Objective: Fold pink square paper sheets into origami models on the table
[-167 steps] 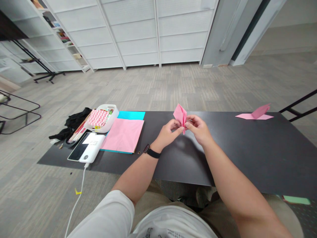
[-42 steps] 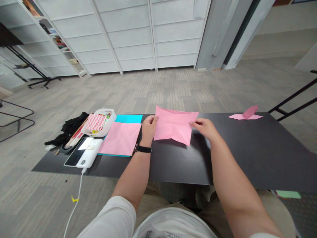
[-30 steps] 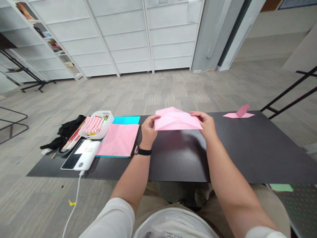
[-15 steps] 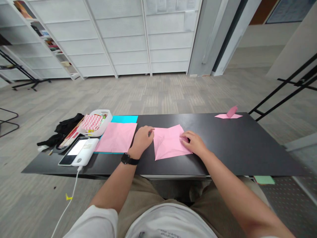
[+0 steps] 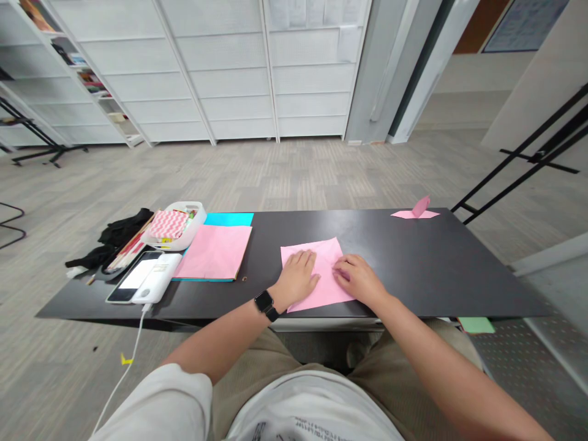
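Note:
A pink sheet of paper with crease lines lies in front of me near the table's front edge. My left hand, a black watch on its wrist, rests flat on the left part of the sheet with its fingers spread. On the right side of the same sheet is my right hand, its fingers loosely bent and touching the paper. Both palms cover parts of the sheet. At the far right of the black table stands a folded pink paper piece with one upright flap.
Left of the sheet lies a stack of pink paper over blue paper. Beyond it are a white basket, a phone, a white cabled device, a pencil tray and black cloth.
My left hand has moved from the sheet's left edge onto its surface and flattened there. The sheet sits slightly nearer to me. My right hand has stayed at its right side, a little lower.

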`<state>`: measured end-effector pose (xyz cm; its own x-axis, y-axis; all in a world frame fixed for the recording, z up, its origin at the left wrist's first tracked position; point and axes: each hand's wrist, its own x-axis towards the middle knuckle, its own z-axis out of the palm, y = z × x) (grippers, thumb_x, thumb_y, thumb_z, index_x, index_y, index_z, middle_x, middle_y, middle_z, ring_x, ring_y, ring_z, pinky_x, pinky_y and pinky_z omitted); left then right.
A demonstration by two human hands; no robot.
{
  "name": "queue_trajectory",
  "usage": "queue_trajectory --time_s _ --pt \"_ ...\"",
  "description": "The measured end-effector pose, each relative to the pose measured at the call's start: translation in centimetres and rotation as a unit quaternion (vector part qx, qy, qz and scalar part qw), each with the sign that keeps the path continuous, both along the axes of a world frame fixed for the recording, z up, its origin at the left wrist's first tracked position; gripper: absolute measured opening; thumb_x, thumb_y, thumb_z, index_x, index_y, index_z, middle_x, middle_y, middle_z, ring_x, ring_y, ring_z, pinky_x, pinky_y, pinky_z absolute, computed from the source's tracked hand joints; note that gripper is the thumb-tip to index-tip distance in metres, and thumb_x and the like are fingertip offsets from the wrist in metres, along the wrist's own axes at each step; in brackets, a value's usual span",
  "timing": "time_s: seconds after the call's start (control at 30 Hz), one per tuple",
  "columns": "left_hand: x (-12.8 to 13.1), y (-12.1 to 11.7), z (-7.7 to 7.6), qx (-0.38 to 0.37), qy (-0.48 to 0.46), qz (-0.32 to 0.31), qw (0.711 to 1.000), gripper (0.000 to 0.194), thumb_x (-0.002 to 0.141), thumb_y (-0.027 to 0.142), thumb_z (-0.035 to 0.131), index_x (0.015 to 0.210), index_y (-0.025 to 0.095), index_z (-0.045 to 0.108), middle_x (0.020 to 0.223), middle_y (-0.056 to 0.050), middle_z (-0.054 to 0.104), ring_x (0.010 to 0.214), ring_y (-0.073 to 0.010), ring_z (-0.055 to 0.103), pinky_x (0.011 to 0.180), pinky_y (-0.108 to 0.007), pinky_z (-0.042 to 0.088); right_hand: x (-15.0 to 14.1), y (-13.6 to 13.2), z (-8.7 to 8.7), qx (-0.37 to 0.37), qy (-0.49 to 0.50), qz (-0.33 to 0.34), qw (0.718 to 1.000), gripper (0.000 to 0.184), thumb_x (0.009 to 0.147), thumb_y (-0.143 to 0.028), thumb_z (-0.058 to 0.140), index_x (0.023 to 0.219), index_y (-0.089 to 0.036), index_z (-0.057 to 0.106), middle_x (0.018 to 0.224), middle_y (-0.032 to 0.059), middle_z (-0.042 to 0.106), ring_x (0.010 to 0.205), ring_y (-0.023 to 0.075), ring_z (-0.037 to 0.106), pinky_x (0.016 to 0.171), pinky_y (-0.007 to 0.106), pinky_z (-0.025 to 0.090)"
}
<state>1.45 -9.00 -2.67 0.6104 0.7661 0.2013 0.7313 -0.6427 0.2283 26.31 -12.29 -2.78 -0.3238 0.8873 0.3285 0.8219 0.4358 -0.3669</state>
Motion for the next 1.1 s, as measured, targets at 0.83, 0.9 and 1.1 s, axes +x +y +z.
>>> queue_trajectory --time_s 0.83,0.9,1.1 --pt "-5.3 10.9 -0.1 -0.019 0.102 0.212 0.972 0.067 0.110 0.051 0.036 0.162 0.011 0.048 0.171 -0.019 0.040 0.159 -0.0426 0.038 0.130 -0.069 0.024 -3.4 6.6 -1.0 -0.120 -0.198 -0.059 0.971 0.071 0.110 -0.062 0.024 0.172 -0.027 0.029 0.180 0.0066 0.021 0.166 0.0343 0.022 0.128 0.078 0.003" --pt "-5.2 11.6 0.5 0.013 0.081 0.252 0.964 0.066 0.109 0.048 0.037 0.157 0.004 0.051 0.168 -0.026 0.044 0.159 -0.0444 0.037 0.129 -0.069 0.026 -3.4 6.6 -1.1 -0.119 -0.199 -0.061 0.971 0.071 0.110 -0.061 0.024 0.172 -0.028 0.029 0.180 0.0066 0.021 0.166 0.0350 0.022 0.128 0.078 0.002" --pt "-0.7 7.9 -1.0 0.073 0.028 -0.052 0.996 0.066 0.111 0.052 0.038 0.161 0.009 0.046 0.176 -0.020 0.031 0.166 -0.0338 0.026 0.135 -0.054 0.026 -3.7 6.5 -1.0 -0.113 -0.202 -0.067 0.971 0.068 0.111 -0.056 0.026 0.171 -0.027 0.032 0.180 0.0074 0.021 0.165 0.0352 0.024 0.128 0.078 0.005"
